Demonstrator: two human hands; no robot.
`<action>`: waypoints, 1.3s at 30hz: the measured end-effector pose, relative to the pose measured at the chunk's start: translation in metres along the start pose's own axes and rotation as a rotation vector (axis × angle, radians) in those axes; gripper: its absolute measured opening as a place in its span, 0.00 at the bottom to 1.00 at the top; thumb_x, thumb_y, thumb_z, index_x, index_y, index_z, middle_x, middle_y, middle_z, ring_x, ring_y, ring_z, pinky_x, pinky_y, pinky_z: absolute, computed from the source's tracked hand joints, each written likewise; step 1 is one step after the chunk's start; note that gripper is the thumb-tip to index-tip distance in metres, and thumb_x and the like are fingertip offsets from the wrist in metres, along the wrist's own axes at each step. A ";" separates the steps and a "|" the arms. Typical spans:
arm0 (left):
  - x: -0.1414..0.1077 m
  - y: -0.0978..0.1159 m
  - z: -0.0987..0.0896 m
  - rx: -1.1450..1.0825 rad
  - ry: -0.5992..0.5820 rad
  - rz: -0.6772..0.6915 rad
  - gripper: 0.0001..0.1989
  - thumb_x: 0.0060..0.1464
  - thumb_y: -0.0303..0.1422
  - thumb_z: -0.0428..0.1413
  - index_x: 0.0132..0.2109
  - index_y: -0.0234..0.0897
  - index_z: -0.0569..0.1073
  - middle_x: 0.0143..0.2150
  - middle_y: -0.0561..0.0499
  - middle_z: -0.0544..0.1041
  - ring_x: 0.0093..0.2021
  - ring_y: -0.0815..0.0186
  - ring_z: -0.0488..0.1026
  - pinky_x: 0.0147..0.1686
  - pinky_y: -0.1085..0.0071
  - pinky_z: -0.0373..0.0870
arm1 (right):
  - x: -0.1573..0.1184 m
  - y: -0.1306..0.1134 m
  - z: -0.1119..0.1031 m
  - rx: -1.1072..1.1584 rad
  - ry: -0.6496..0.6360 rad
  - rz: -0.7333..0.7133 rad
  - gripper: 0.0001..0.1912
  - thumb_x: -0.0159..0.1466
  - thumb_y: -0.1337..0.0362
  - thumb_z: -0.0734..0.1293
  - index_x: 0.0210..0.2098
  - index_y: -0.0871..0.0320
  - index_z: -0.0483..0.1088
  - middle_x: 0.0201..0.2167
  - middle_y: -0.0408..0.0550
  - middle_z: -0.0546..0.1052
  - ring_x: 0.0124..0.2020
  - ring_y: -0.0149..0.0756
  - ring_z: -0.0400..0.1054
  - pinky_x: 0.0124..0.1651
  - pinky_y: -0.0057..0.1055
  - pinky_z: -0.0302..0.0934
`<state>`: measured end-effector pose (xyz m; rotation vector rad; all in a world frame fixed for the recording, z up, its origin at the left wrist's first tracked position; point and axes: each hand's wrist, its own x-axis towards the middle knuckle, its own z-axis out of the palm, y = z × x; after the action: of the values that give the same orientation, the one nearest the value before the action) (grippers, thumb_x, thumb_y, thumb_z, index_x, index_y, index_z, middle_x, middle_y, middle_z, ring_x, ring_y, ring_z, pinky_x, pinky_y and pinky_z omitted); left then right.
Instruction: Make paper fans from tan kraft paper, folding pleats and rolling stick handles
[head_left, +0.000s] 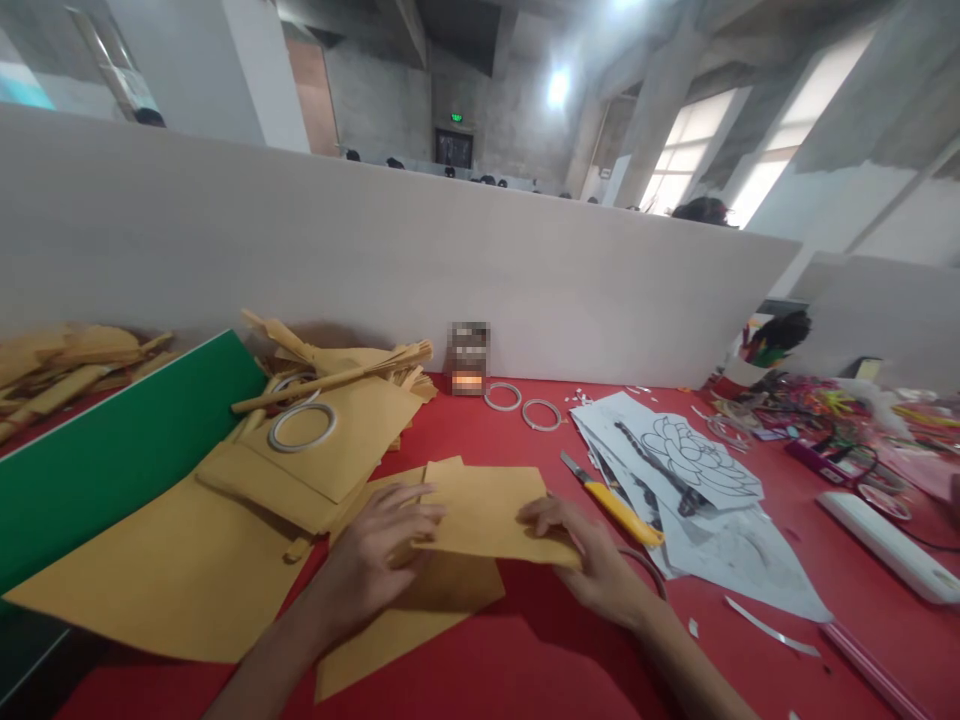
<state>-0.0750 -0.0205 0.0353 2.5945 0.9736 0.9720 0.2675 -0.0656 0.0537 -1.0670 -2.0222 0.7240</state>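
Observation:
Between my hands lies a folded piece of yellow-brown paper (487, 505), just above the red table. My right hand (589, 555) grips its right end, fingers on top and thumb beneath. My left hand (386, 540) rests over its left end with the fingers spread and slightly bent. Under them, another yellow-brown sheet (412, 635) lies on the table. A yellow utility knife (619, 510) with its blade out lies right of the paper. Part of a brown ring (646, 568) shows behind my right hand.
Yellow-brown paper (157, 570) is piled at the left, with tape rolls (302, 428) on top, beside a green board (127, 450). Drawings (697, 470) lie at the right, near a white bar-shaped object (889, 548). A white partition (375, 260) stands behind the red table (555, 640).

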 end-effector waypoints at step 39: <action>-0.003 -0.004 0.037 0.038 0.077 -0.619 0.14 0.66 0.46 0.56 0.49 0.52 0.84 0.35 0.54 0.83 0.33 0.59 0.76 0.42 0.60 0.69 | 0.007 0.019 0.030 -0.373 0.089 0.295 0.17 0.75 0.65 0.59 0.55 0.55 0.77 0.37 0.53 0.73 0.33 0.41 0.71 0.36 0.35 0.68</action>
<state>-0.0552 -0.0185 0.0043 2.0630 1.6816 0.8794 0.2495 -0.0545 0.0243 -1.6079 -1.9896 0.4392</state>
